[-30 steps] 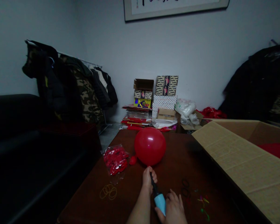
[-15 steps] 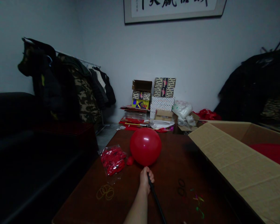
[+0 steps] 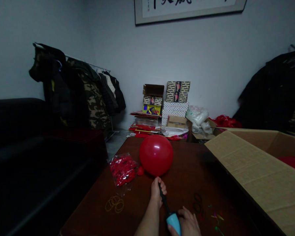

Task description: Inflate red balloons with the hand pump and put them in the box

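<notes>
A round red balloon [image 3: 156, 155] sits inflated over the dark wooden table [image 3: 184, 177], its neck on the tip of a hand pump. My left hand [image 3: 157, 191] is closed around the balloon's neck and the black pump nozzle [image 3: 163, 201]. My right hand [image 3: 188, 224] grips the light blue pump handle [image 3: 174, 223] at the bottom edge of the view, close behind the left hand.
A clear bag of red balloons [image 3: 123, 168] and a loose small red balloon [image 3: 140, 170] lie left of the inflated one. Rubber bands [image 3: 115, 204] lie at front left, dark bands [image 3: 197, 202] and coloured bits at front right. A large open cardboard box [image 3: 258, 173] stands on the right.
My right hand had pulled back out of view with the pump handle; now it is forward again with the blue handle near my left hand. The balloon stays on the nozzle.
</notes>
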Available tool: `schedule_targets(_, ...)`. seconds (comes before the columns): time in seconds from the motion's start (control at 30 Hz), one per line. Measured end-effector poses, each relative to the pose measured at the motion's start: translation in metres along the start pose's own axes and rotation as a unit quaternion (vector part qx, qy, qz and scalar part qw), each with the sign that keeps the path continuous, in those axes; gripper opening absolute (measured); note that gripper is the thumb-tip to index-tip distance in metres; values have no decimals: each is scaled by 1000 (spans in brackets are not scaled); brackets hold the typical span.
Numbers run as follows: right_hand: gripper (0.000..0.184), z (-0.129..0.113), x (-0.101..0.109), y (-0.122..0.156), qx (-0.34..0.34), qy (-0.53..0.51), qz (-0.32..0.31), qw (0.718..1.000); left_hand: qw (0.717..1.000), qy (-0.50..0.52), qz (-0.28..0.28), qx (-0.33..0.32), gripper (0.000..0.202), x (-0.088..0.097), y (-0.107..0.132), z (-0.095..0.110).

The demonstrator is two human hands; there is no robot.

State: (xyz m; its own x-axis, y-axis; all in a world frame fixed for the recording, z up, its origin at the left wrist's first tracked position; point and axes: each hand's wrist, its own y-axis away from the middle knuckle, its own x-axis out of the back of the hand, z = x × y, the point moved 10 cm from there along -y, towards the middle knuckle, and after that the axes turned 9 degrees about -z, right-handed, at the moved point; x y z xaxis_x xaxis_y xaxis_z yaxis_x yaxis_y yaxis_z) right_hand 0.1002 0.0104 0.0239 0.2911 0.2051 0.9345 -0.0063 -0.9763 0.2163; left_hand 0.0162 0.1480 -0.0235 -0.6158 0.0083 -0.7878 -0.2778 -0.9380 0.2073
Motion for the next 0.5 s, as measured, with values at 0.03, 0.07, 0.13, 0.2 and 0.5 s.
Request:
schedule_targets(0.03,47,-7,7,-4,9,-11,0,1000,1000,2,-2,0,32,0,-1,0)
schedule_targets(0.07,52,-12,14,-8,11,-22,3,1000,1000,1,-5,2,33,1,-2,-1)
schedule_targets(0.13,54,-19,23,-16,9,-39,7,999,1000,-4,-9,7,34,2,-4,-2)
schedule_targets(0.2,56,-22,25,-21,4,-45,11,999,1000,-11,-10,9,37,2,-6,-3)
schedule_targets(0.5,62,-12,7,-14,-24,-18,-2,1000,999,-34,-2,6,31,0,-2,-3)
